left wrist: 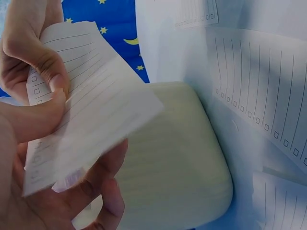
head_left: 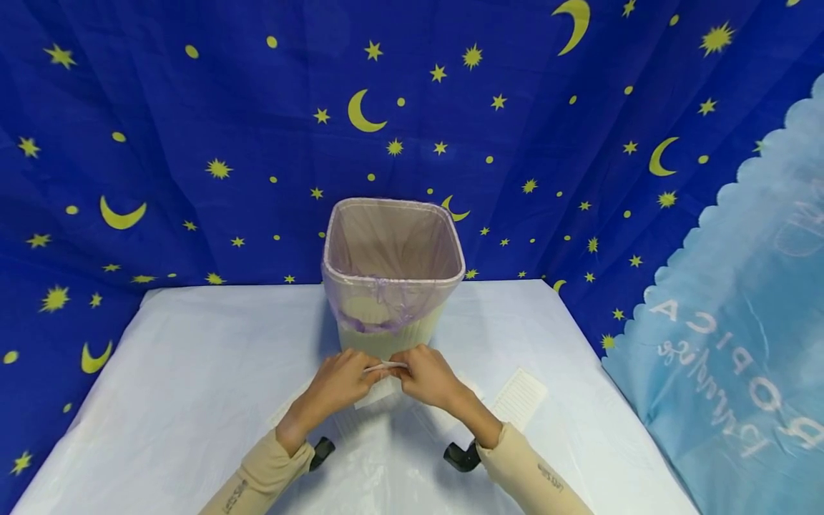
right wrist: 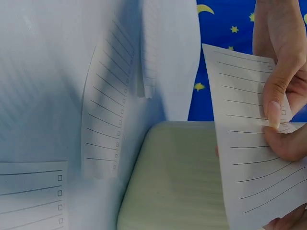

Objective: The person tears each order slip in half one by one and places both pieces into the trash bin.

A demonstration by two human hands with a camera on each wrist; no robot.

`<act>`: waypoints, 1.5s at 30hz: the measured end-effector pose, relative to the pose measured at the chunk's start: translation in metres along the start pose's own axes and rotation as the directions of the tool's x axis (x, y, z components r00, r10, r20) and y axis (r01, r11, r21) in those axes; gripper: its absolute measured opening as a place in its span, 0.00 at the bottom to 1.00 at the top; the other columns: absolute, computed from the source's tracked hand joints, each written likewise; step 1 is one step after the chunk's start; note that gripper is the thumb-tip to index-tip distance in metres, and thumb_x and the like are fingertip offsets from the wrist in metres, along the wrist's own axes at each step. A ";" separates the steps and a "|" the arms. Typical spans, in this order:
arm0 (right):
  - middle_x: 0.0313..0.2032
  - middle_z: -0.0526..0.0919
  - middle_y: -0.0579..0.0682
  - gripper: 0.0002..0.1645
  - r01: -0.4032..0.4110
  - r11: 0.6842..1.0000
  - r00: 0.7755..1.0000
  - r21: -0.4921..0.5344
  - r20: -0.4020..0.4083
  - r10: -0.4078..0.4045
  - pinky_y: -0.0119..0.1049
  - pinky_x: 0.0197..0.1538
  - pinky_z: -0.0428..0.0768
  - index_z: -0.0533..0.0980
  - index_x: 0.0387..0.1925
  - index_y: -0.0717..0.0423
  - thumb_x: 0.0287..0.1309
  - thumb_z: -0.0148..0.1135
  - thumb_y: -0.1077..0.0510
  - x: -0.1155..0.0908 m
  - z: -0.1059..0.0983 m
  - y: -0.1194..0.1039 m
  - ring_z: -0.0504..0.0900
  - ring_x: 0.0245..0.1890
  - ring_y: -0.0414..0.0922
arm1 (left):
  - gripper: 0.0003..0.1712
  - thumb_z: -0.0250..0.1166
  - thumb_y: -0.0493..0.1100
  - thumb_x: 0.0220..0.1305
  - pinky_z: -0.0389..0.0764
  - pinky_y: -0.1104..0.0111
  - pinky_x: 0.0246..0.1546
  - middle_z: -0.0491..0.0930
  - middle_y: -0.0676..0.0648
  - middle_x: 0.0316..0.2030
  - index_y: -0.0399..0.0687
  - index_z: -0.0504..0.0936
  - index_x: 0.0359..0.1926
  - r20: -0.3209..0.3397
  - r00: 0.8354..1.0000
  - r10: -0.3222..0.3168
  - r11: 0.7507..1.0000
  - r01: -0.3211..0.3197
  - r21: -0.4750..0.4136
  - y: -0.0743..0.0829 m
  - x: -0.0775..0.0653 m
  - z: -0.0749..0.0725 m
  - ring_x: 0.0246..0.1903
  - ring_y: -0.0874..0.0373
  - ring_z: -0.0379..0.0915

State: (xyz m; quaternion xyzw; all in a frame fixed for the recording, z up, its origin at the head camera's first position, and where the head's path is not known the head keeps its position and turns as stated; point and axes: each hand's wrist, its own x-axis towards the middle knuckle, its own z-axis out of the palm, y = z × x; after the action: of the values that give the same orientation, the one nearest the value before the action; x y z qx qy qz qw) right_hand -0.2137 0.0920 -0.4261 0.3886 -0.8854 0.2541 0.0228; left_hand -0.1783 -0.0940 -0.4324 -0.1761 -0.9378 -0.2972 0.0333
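Both hands hold one white sheet of lined paper with small checkboxes (left wrist: 112, 96), just in front of the waste bin. The left hand (head_left: 341, 379) pinches it between thumb and fingers. My right hand (head_left: 430, 375) pinches the same sheet close beside, and the two thumb tips meet at its checkbox edge in the right wrist view. The sheet bends slightly. Behind the hands stands the pale waste bin (head_left: 386, 345), upright, with a translucent purple liner (head_left: 386, 304) folded over its rim. The bin's bottom is hidden from the head view.
More checklist sheets lie flat on the white-covered table (head_left: 193, 386); one sheet (head_left: 520, 397) is right of the right forearm, and another sheet (right wrist: 108, 110) is near the bin. A blue curtain with moons and stars (head_left: 244, 107) hangs behind; a light-blue cloth (head_left: 740, 322) hangs at right.
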 end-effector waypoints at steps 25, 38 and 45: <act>0.20 0.84 0.48 0.11 0.017 0.979 0.993 0.205 -0.118 0.008 0.22 0.23 0.62 0.84 0.23 0.57 0.54 0.62 0.72 0.004 0.015 -0.006 0.58 0.15 0.29 | 0.33 0.70 0.46 0.59 0.45 0.75 0.13 0.44 0.62 0.09 0.58 0.56 0.09 -0.037 0.999 0.006 0.999 -0.004 0.048 0.000 -0.007 -0.001 0.11 0.68 0.41; 0.22 0.82 0.58 0.08 -0.172 0.818 0.976 0.549 -0.015 0.216 0.27 0.26 0.65 0.82 0.23 0.67 0.52 0.60 0.74 0.006 0.022 0.003 0.65 0.20 0.34 | 0.10 0.71 0.45 0.57 0.53 0.76 0.11 0.64 0.59 0.08 0.51 0.88 0.21 -0.090 0.994 0.064 0.993 -0.055 0.104 0.004 -0.007 0.001 0.09 0.68 0.52; 0.20 0.81 0.53 0.10 -0.132 0.883 0.984 0.450 -0.045 0.170 0.25 0.26 0.65 0.82 0.21 0.64 0.54 0.61 0.73 0.004 0.025 0.006 0.62 0.18 0.31 | 0.15 0.71 0.50 0.58 0.60 0.71 0.15 0.62 0.59 0.12 0.53 0.81 0.18 0.007 0.998 -0.057 0.996 0.056 0.071 0.006 -0.007 0.000 0.13 0.65 0.59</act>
State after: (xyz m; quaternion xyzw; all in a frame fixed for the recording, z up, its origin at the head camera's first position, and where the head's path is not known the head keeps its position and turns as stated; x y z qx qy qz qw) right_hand -0.2169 0.0807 -0.4490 0.3025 -0.8295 0.4668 -0.0500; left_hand -0.1698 -0.0917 -0.4299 -0.1498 -0.9526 -0.2636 0.0267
